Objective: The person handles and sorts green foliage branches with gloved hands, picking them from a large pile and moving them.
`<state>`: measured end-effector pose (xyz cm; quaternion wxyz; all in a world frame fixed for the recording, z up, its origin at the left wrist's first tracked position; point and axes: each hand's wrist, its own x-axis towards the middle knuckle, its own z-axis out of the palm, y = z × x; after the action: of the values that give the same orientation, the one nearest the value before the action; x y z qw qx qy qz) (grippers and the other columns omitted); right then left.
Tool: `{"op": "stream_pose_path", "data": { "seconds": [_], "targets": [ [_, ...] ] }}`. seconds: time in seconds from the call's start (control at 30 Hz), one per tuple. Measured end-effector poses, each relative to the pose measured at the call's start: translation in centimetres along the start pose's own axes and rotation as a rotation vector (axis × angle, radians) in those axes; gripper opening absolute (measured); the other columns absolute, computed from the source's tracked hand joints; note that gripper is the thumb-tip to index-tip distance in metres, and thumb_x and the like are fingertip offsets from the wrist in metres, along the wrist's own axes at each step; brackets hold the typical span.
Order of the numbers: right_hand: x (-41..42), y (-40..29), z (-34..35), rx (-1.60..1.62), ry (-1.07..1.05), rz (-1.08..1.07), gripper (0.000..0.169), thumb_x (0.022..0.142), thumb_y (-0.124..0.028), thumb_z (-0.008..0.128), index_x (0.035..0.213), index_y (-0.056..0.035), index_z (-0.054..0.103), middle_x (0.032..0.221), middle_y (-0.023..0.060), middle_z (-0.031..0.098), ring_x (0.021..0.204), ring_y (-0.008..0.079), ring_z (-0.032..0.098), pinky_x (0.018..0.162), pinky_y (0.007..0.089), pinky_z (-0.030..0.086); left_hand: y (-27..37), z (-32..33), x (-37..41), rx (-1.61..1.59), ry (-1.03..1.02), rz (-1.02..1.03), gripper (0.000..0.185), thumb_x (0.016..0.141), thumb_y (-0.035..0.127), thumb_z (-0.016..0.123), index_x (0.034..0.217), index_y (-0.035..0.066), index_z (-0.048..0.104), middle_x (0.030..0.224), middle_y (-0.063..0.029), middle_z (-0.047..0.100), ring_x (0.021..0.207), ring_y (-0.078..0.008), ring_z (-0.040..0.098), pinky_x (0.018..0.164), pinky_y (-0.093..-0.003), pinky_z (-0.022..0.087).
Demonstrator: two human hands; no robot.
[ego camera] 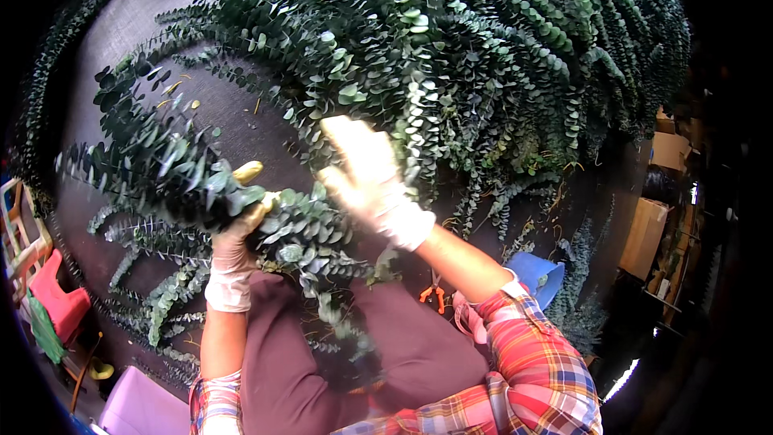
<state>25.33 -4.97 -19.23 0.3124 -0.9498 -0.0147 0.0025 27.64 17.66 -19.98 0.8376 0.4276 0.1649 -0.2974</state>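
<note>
My left hand [238, 223], in a pale glove with yellowish fingertips, grips a bunch of leafy eucalyptus stems [181, 175] above my left thigh. The leaves fan out to the upper left, and the lower part of the bunch trails right and down between my knees. My right hand [362, 169], gloved and blurred, is raised with the thumb apart from the fingers and nothing seen in it. It is in front of the near edge of a large heap of eucalyptus branches [423, 60].
Orange-handled pruning shears [433, 296] lie by my right thigh, near a blue plastic container [537, 275]. More eucalyptus sprigs [163, 296] lie at left. Red [60, 296] and lilac [142, 405] plastic objects stand at lower left; cardboard boxes [644, 235] are at right.
</note>
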Motion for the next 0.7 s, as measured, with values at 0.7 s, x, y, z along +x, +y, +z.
{"op": "stream_pose_path", "data": {
  "seconds": [0.7],
  "targets": [
    [7.1,20.8,-4.4,-0.235,0.259,0.411,0.056,0.083,-0.027,0.059,0.132,-0.0031,0.047,0.123,0.0201,0.058,0.113,0.0299,0.057,0.099,0.0339,0.042,-0.9,-0.1,0.4,0.171,0.060,0.101,0.074,0.073,-0.016,0.061,0.139,0.006,0.039,0.096,0.0009,0.059,0.089,-0.0098,0.056,0.082,-0.0246,0.047]
  ]
}}
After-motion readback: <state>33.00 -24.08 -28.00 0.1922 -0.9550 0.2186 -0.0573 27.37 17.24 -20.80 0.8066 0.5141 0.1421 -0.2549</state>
